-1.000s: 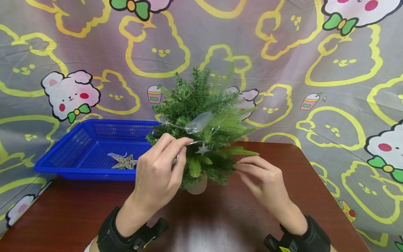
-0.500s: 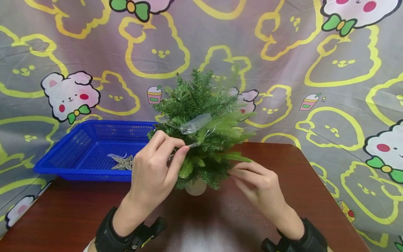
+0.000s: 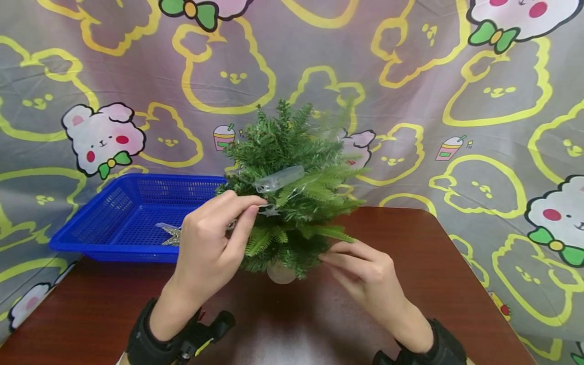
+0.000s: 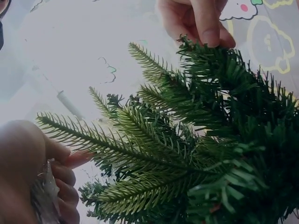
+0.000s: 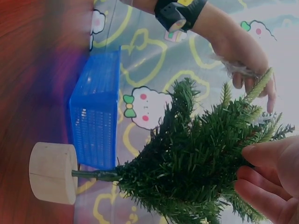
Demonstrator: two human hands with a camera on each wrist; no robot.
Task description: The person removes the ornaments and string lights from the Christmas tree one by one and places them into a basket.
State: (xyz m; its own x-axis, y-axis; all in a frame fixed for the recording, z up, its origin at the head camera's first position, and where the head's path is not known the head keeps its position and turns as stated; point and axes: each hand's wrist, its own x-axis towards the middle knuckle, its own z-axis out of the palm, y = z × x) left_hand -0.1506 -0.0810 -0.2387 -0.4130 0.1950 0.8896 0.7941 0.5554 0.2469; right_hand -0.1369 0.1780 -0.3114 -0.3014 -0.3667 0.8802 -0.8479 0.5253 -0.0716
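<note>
A small artificial Christmas tree (image 3: 292,147) stands on a round pale wooden base (image 5: 53,172). My left hand (image 3: 212,243), at its left front, pinches a thin whitish strip between thumb and index finger, right beside a small silvery star ornament (image 3: 270,211). Crumpled clear plastic (image 4: 44,191) sits inside its curled fingers, partly hidden. Low on the right side, my right hand (image 3: 365,266) pinches the tip of a tree branch (image 4: 201,49). A translucent plastic piece (image 3: 280,178) lies across the front branches above the star.
Behind and left of my left hand is a blue plastic basket (image 3: 137,251) on the brown table (image 3: 406,228). A glittery star ornament (image 3: 171,235) lies in it, partly behind the hand. A patterned cloth (image 3: 410,101) hangs behind the table.
Both hands have shifted left and slightly down in the head view. The tree's front branches, the small star and the translucent piece have swung left with them. The basket stays put.
</note>
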